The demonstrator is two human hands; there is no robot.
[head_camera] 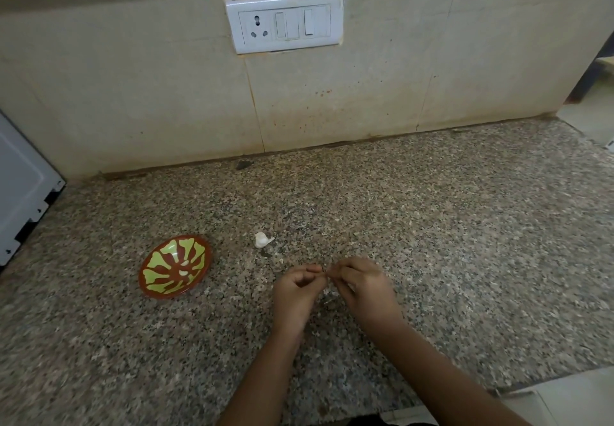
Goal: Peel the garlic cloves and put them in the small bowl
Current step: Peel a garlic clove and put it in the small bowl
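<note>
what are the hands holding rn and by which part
Left hand and right hand press fingertips together as if pinching something tiny; it is hidden, so what and where cannot be told.

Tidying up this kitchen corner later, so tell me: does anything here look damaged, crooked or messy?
Yes. The switch plate sits tilted, with a dark ragged gap along its top edge, as if the cut-out behind it is exposed. Reddish-brown specks stain the wall tiles below it.

Light: dim, even; daylight is perhaps being let in at right.
Blur: the right hand [362, 287] is being smeared.
Edges: the wall [166, 93] is being bowed.
</note>
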